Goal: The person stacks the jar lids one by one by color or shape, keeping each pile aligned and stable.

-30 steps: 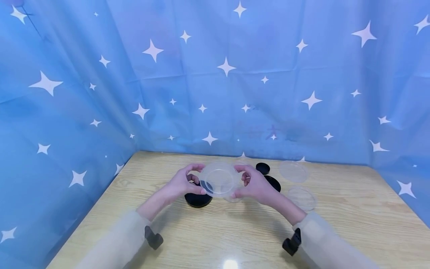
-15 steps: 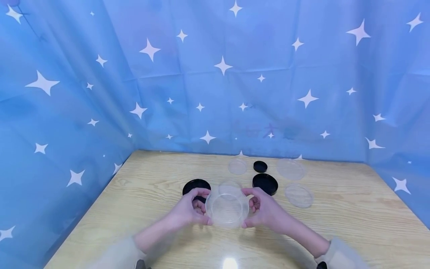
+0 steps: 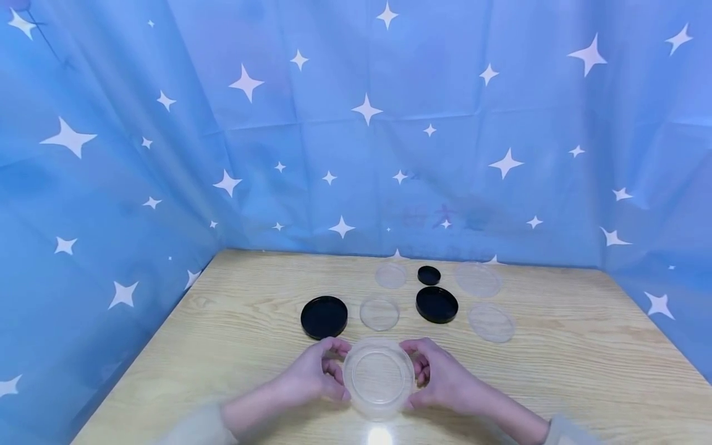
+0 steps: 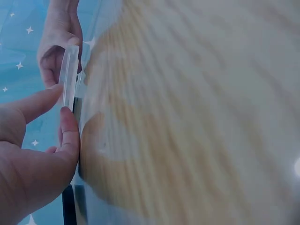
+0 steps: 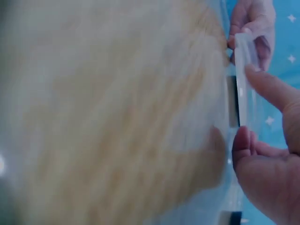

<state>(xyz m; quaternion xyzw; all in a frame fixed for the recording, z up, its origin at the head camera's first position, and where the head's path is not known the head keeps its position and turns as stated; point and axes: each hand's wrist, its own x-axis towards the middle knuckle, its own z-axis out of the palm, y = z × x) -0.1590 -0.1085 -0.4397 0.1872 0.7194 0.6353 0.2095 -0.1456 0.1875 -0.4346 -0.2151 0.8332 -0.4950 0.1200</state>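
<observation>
A clear, shallow round dish (image 3: 379, 374) with a ringed bottom is held between both hands near the front of the table. My left hand (image 3: 318, 372) pinches its left edge between thumb and fingers; my right hand (image 3: 442, 378) grips the opposite edge in the same way. Seen edge-on in the left wrist view, the dish (image 4: 69, 77) has a low side wall and is held just over the table. The right wrist view likewise shows the dish (image 5: 244, 84) from its side, with the other hand behind it.
Behind the hands lie a large black round dish (image 3: 324, 317), another black one (image 3: 437, 304) and a small black one (image 3: 429, 275). Clear discs (image 3: 380, 313), (image 3: 391, 275), (image 3: 478, 279), (image 3: 492, 322) lie among them on the wooden table (image 3: 578, 346). A starry blue curtain (image 3: 311, 148) hangs behind.
Both hands have brought the clear dish toward the table's front edge and lower. The black and clear dishes behind, partly covered before, now show fully.
</observation>
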